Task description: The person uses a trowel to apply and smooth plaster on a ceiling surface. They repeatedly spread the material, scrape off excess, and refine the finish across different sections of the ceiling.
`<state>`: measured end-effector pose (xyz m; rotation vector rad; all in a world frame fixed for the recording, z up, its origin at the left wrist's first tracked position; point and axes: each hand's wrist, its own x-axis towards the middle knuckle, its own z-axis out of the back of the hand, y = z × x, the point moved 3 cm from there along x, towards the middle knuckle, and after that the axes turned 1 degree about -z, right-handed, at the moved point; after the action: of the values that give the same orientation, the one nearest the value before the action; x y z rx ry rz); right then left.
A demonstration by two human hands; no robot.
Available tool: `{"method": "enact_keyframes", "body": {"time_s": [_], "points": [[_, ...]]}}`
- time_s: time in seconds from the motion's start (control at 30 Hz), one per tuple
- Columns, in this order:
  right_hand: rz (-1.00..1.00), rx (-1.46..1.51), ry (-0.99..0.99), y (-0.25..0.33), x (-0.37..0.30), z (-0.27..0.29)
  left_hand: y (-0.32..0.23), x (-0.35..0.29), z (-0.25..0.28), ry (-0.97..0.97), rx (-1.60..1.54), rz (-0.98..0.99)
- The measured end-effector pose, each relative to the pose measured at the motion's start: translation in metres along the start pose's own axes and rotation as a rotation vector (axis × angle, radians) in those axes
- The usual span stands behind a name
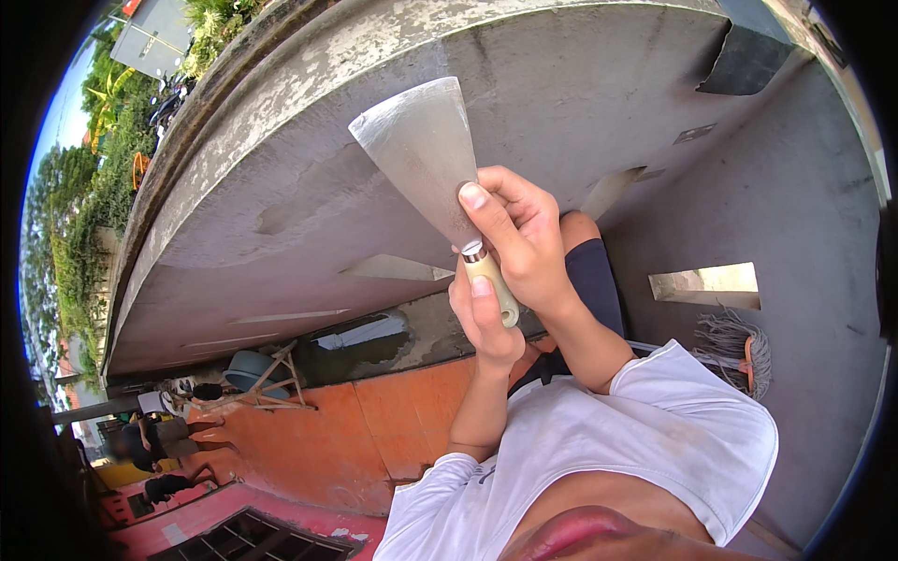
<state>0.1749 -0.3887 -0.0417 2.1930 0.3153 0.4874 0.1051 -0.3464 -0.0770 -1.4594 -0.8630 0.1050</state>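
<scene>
A putty knife [421, 140] with a broad metal blade and a cream handle is held up before the grey wall, its wide edge pointing up and to the left. My left hand [488, 323] is closed round the handle, the thumb lying along it. Higher up, my right hand [524, 229] pinches the blade near its narrow end, thumb on the near face; the fingers behind the blade are partly hidden. The blade's edge appears apart from the wall.
The grey plastered wall [318, 196] curves across the top, with slot openings in it. A grey string mop [734, 346] leans at the right. Over the orange floor [346, 430] stand a wooden stand [281, 379] and, farther off, other people [164, 444].
</scene>
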Motion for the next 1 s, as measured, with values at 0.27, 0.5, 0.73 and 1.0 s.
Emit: {"method": "enact_keyframes", "body": {"time_s": [0.27, 0.5, 0.73, 1.0], "points": [[0.009, 0.01, 0.011, -0.004, 0.001, 0.003, -0.001, 0.0, 0.003, 0.026, 0.043, 0.033], [0.007, 0.008, 0.019, -0.008, 0.002, 0.003, 0.003, 0.004, -0.001, -0.021, 0.026, -0.014], [0.0, 0.045, 0.066, 0.003, 0.01, -0.002, -0.003, 0.011, -0.002, -0.023, 0.08, -0.037], [-0.01, 0.068, 0.08, 0.007, 0.013, -0.003, -0.008, 0.015, -0.006, -0.031, 0.071, -0.03]]}}
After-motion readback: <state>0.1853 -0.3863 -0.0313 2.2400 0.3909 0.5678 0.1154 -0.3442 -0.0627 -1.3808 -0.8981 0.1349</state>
